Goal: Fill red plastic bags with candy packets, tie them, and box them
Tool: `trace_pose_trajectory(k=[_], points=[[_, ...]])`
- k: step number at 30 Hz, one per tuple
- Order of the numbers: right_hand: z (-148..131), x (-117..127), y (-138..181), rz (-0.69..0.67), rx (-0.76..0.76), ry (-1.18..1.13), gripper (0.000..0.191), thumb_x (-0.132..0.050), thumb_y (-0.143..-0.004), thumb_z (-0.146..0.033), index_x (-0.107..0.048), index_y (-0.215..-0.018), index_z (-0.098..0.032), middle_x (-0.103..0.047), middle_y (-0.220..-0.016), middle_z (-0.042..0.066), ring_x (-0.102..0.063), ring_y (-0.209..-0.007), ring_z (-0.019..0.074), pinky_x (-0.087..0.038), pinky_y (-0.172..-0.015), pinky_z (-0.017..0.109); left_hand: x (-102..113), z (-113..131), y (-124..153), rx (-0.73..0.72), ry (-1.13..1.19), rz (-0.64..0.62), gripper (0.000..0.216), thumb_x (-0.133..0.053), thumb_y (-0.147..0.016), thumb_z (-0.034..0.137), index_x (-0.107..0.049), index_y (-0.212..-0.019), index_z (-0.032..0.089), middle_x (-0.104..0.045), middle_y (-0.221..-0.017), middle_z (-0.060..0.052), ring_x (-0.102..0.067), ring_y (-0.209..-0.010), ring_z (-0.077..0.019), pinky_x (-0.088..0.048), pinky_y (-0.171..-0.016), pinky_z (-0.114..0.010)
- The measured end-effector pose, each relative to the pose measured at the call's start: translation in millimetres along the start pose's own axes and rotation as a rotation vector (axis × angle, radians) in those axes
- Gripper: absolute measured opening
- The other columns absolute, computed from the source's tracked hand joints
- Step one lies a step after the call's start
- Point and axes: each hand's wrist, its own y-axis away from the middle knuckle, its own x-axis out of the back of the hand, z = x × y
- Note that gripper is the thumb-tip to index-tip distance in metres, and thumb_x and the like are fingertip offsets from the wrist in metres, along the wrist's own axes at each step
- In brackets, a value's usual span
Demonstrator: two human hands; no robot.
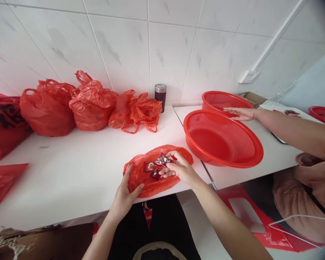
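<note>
Head view: left hand point(126, 195) pinching red bag point(141, 173) at table edge point(70, 213), right hand point(178, 168) grasping wrapped candies point(158, 167)

Along the tiled wall a row of knotted red plastic bags point(70, 104) sits on the white table point(70, 169), with a dark flask point(160, 95) standing upright just right of them. Two red mesh baskets point(223, 139) rest on the neighbouring tabletop, the nearer one overlapping the farther. Another person's hand point(241, 113) lies on the farther basket's rim, below a white wall socket point(249, 76).
</note>
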Motion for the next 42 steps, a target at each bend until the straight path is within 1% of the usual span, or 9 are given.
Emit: trace_pose_trajectory(k=[5,9,15,19,23,29,32,36,42], points=[[-1,5,1,0.281,0.153,0.618,0.033,-0.044,-0.090,-0.026,-0.043,-0.124,-0.026,-0.050,-0.133,0.011,-0.060,-0.111,0.0224,-0.054,-0.085,0.039,1,-1,1,-0.017,0.014,-0.002,0.076,-0.060,-0.085,0.040,-0.024,-0.150,0.029,-0.032,-0.155,-0.004,-0.025,-0.144,-0.0236,-0.024,-0.117,-0.039],[-1,11,8,0.384,0.277,0.926,0.030,-0.041,-0.090,-0.019,-0.050,-0.118,-0.025,-0.059,-0.124,0.007,-0.058,-0.113,0.0205,-0.050,-0.090,0.036,1,1,1,-0.012,-0.004,-0.006,0.075,-0.059,-0.086,0.041,-0.023,-0.150,0.029,-0.033,-0.155,-0.004,-0.027,-0.143,-0.0231,-0.024,-0.116,-0.039],[15,18,18,0.346,-0.025,1.313,0.037,-0.057,-0.084,-0.028,-0.056,-0.121,-0.030,-0.058,-0.127,0.005,-0.064,-0.098,0.0228,-0.050,-0.083,0.037,0,4,1,-0.028,-0.015,0.013,0.075,-0.058,-0.086,0.040,-0.021,-0.151,0.031,-0.033,-0.155,-0.004,-0.029,-0.142,-0.0237,-0.024,-0.116,-0.039],[20,15,19,0.305,-0.070,1.355,0.060,-0.063,-0.080,-0.033,-0.045,-0.138,-0.034,-0.043,-0.144,0.007,-0.059,-0.110,0.0250,-0.050,-0.086,0.037,-7,5,3,-0.074,-0.139,0.046,0.072,-0.055,-0.089,0.037,-0.020,-0.151,0.035,-0.038,-0.151,-0.005,-0.036,-0.138,-0.0261,-0.033,-0.111,-0.043],[23,2,16,0.234,-0.142,1.336,0.084,-0.071,-0.071,-0.048,-0.034,-0.145,-0.036,-0.025,-0.155,0.009,-0.059,-0.111,0.0308,-0.050,-0.086,0.042,-32,17,3,-0.262,-0.540,0.173,0.053,-0.050,-0.090,0.030,-0.044,-0.142,0.038,-0.030,-0.153,-0.009,-0.047,-0.126,-0.0336,-0.040,-0.101,-0.051],[23,-3,14,0.163,-0.134,1.254,0.073,-0.066,-0.077,-0.045,-0.035,-0.144,-0.044,-0.032,-0.152,0.005,-0.058,-0.115,0.0292,-0.048,-0.090,0.040,-58,28,-20,-0.445,-0.882,0.233,0.035,-0.049,-0.091,0.028,-0.066,-0.121,0.034,-0.036,-0.152,-0.007,-0.044,-0.126,-0.0340,-0.034,-0.104,-0.054],[18,10,15,0.208,-0.134,1.242,0.076,-0.066,-0.079,-0.039,-0.031,-0.147,-0.037,-0.045,-0.143,0.008,-0.054,-0.120,0.0290,-0.046,-0.094,0.041,-45,24,-42,-0.344,-0.949,0.250,0.035,-0.048,-0.092,0.032,-0.066,-0.122,0.033,-0.040,-0.149,-0.009,-0.045,-0.123,-0.0348,-0.040,-0.097,-0.053],[11,30,13,0.370,-0.024,1.279,0.055,-0.058,-0.085,-0.028,-0.045,-0.139,-0.024,-0.057,-0.125,0.012,-0.058,-0.112,0.0259,-0.046,-0.093,0.038,-21,23,-61,-0.212,-0.969,0.213,0.040,-0.045,-0.092,0.031,-0.061,-0.128,0.031,-0.050,-0.136,-0.014,-0.048,-0.116,-0.0353,-0.048,-0.086,-0.050],[7,36,13,0.476,0.291,1.114,0.032,-0.051,-0.086,-0.017,-0.063,-0.116,-0.021,-0.063,-0.105,0.008,-0.063,-0.088,0.0183,-0.049,-0.081,0.032,-11,22,-58,-0.272,-0.797,0.180,0.045,-0.047,-0.091,0.029,-0.054,-0.135,0.028,-0.052,-0.127,-0.014,-0.050,-0.110,-0.0321,-0.049,-0.086,-0.045]])
